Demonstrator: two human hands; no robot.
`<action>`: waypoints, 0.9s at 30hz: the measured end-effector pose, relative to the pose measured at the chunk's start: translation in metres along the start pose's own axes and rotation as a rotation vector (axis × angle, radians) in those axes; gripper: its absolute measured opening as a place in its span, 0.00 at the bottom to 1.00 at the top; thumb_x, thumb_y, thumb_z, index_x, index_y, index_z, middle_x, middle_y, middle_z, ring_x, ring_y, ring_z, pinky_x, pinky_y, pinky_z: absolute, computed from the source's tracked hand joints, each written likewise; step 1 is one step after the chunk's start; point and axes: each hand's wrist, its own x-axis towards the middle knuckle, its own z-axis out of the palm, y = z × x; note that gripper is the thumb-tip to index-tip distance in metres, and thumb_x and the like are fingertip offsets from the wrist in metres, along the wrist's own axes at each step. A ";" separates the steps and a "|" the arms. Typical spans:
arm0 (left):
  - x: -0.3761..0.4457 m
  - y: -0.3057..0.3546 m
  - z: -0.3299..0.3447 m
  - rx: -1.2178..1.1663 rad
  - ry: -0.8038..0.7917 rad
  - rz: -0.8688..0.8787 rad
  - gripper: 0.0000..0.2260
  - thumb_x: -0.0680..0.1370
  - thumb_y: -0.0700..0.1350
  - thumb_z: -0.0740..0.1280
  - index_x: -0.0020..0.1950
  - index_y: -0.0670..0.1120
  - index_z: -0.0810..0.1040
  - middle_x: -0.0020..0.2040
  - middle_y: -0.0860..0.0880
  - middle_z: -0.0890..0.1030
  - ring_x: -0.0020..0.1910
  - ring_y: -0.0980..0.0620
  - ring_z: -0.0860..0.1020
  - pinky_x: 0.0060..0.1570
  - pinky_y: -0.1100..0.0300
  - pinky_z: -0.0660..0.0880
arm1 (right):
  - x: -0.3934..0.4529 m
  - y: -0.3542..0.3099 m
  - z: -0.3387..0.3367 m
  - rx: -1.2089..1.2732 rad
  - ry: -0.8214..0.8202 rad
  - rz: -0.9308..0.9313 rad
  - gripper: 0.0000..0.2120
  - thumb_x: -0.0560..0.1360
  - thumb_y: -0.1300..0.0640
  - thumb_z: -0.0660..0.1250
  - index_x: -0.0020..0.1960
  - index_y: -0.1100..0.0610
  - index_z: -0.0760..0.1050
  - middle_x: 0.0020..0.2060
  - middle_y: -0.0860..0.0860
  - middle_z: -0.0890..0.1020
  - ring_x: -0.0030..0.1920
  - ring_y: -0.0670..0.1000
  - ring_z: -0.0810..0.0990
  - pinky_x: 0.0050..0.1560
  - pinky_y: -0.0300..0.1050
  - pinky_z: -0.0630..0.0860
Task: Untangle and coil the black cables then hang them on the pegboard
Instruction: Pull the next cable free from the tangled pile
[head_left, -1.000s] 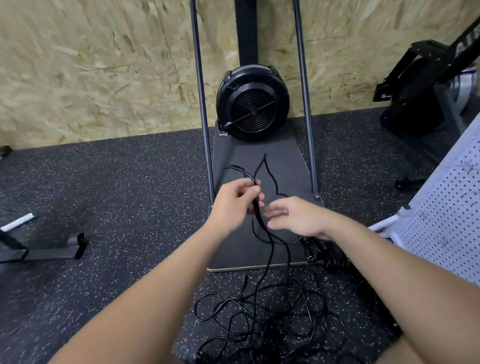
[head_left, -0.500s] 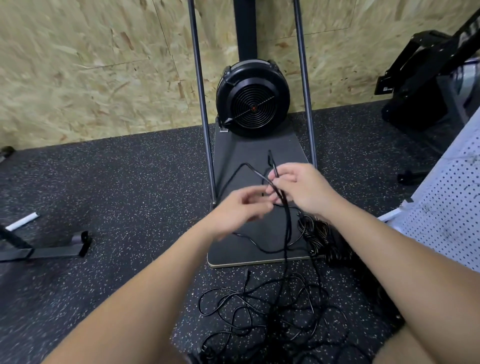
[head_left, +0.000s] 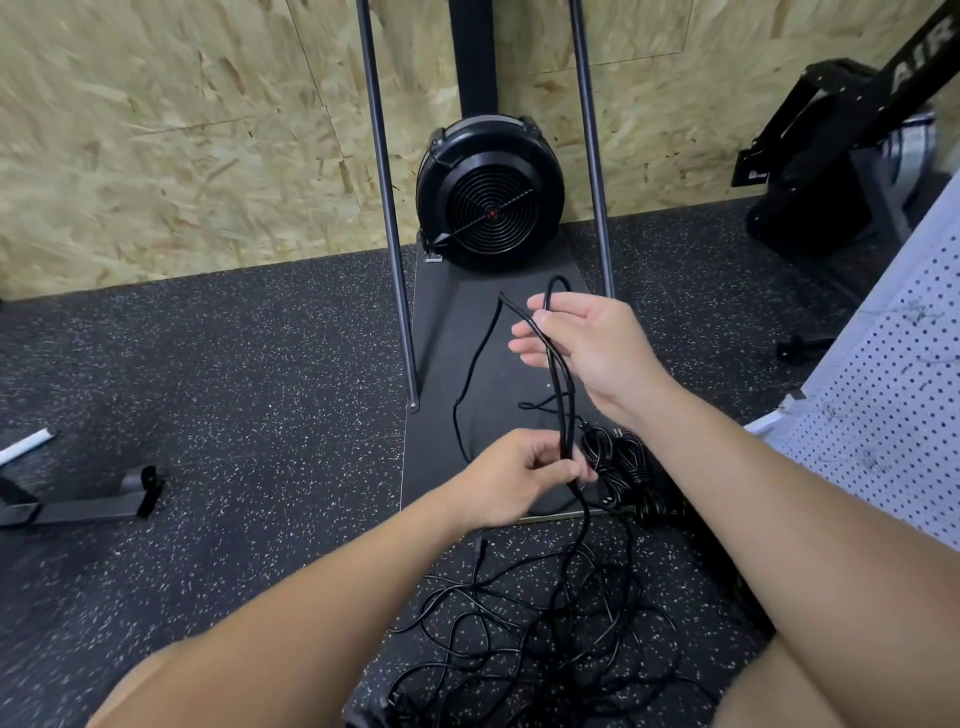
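Nearest me, a tangle of black cables (head_left: 519, 639) sprawls on the floor, not yet sorted. My left hand (head_left: 514, 480) pinches two strands low; farther off, my right hand (head_left: 582, 345) holds the looped end loosely. A coiled bundle (head_left: 623, 475) lies just right. The pegboard (head_left: 883, 395), far right, has nothing hung that I can see.

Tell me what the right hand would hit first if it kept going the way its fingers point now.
The right hand points left across the dark flat machine base. Past the black cable it grips, the first thing in line looks like the thin grey upright metal pole, though depth is unclear.
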 end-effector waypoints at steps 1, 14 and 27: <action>0.001 0.002 -0.005 -0.005 0.001 0.007 0.05 0.88 0.41 0.68 0.54 0.46 0.83 0.56 0.50 0.90 0.60 0.52 0.86 0.69 0.53 0.78 | 0.001 0.001 -0.002 -0.049 -0.022 0.003 0.11 0.87 0.60 0.67 0.67 0.62 0.81 0.52 0.57 0.90 0.53 0.56 0.91 0.57 0.52 0.87; 0.019 0.016 -0.075 -0.347 0.534 -0.039 0.06 0.89 0.39 0.63 0.56 0.40 0.79 0.47 0.41 0.87 0.50 0.42 0.89 0.55 0.48 0.86 | -0.009 0.063 -0.012 -0.919 -0.568 0.226 0.20 0.73 0.57 0.74 0.64 0.52 0.80 0.57 0.51 0.87 0.52 0.48 0.84 0.63 0.54 0.79; 0.010 0.006 -0.079 -0.524 0.304 -0.149 0.21 0.73 0.36 0.66 0.66 0.46 0.83 0.66 0.48 0.87 0.72 0.45 0.81 0.73 0.45 0.75 | -0.009 0.015 -0.018 -0.453 -0.368 0.150 0.07 0.83 0.69 0.68 0.61 0.67 0.81 0.48 0.63 0.89 0.50 0.64 0.91 0.52 0.58 0.88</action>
